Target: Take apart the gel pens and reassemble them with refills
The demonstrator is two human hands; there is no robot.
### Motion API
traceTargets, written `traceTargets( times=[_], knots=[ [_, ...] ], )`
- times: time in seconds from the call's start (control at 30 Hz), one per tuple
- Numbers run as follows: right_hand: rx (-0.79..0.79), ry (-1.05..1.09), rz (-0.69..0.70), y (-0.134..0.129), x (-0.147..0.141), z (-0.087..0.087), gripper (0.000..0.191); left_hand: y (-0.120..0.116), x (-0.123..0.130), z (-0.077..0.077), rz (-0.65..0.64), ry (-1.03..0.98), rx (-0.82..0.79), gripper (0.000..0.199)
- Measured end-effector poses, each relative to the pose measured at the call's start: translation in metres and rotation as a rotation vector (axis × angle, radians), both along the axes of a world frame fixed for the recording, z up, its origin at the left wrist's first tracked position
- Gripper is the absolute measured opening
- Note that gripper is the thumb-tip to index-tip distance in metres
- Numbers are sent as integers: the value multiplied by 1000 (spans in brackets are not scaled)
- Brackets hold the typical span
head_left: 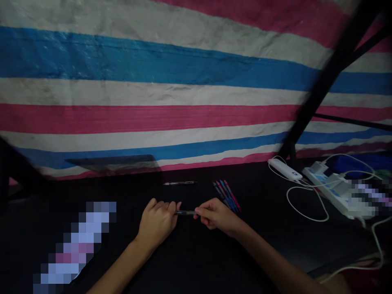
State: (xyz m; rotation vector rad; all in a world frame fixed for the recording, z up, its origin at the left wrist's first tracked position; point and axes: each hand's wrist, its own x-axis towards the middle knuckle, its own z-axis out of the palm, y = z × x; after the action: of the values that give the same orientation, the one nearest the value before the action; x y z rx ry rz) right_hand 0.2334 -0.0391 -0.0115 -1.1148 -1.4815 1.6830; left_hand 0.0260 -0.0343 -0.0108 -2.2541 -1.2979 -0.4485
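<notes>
A slim pen (pixel 186 212) with a clear-looking barrel lies level between my two hands, just above the dark table. My left hand (pixel 159 216) is closed around its left end, knuckles up. The thumb and fingers of my right hand (pixel 214 214) pinch the right end. Beyond my hands, another pen (pixel 180 183) rests on the table. Several pens (pixel 226 195) in red, blue and dark colours lie side by side just past my right hand. Both ends of the held pen are hidden by my fingers.
On the right are a white power strip (pixel 329 185) with plugs, a white power bank (pixel 284 169) and loose white cables (pixel 324 208). A blurred-out object (pixel 76 243) lies at left. Behind the black table hangs a striped plastic sheet (pixel 153 118); a dark frame post (pixel 324 85) slants at right.
</notes>
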Motion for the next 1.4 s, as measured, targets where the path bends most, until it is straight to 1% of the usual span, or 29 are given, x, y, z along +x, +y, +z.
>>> traceTargets(
  times=[0.07, 0.1, 0.13, 0.2, 0.27, 0.33, 0.37, 0.43, 0.5, 0.57, 0.63, 0.7, 0.8, 0.9, 1.0, 1.1, 1.17, 1.23, 1.3, 1.4],
  knots=[
    [41, -51, -6, -2, -2, 0, 36, 0, 1, -2, 14, 9, 17, 39],
    [105, -94, -14, -3, -3, 1, 34, -1, 1, -3, 21, 13, 10, 40],
    [202, -146, -34, -5, -4, 2, 32, -1, 1, -4, 28, 17, -6, 40],
    [460, -254, -91, -7, -6, 5, 23, -1, 0, -5, 44, 17, -60, 40],
    [705, -318, -141, -9, -7, 8, 15, -1, -1, -4, 56, -3, -136, 39],
    [843, -311, -166, -10, -7, 9, 17, -1, -3, -2, 44, -53, -221, 35],
    [863, -296, -181, -9, -6, 9, 19, -1, -4, -1, 24, -96, -259, 32],
    [817, -261, -252, -6, -4, 7, 19, 0, -6, 3, -34, -239, -313, 24],
    [671, -207, -343, -1, -1, 6, 18, 1, -10, 6, -100, -457, -341, 17],
    [489, -122, -393, 4, 2, 6, 21, 3, -15, 8, -157, -673, -374, 22],
    [350, -30, -393, 8, 5, 7, 26, 6, -19, 9, -201, -809, -425, 21],
    [273, 56, -378, 10, 6, 8, 29, 9, -22, 7, -214, -891, -470, 18],
    [177, 157, -367, 11, 5, 7, 32, 10, -22, 4, -201, -994, -509, 17],
    [160, 167, -381, 12, 7, 5, 29, 8, -20, 2, -185, -1043, -558, 16],
    [233, 157, -377, 12, 9, 5, 22, 8, -19, 2, -172, -1100, -617, 16],
    [277, 189, -387, 11, 10, 7, 29, 9, -17, 2, -171, -1206, -676, 16],
    [228, 164, -399, 11, 9, 8, 32, 10, -17, 3, -174, -1284, -706, 15],
    [156, 88, -380, 11, 8, 8, 33, 10, -16, 4, -181, -1343, -730, 15],
    [144, 33, -350, 11, 7, 8, 38, 10, -16, 4, -181, -1374, -742, 16],
    [221, 84, -332, 10, 7, 10, 27, 10, -16, 5, -178, -1400, -754, 17]
  ],
)
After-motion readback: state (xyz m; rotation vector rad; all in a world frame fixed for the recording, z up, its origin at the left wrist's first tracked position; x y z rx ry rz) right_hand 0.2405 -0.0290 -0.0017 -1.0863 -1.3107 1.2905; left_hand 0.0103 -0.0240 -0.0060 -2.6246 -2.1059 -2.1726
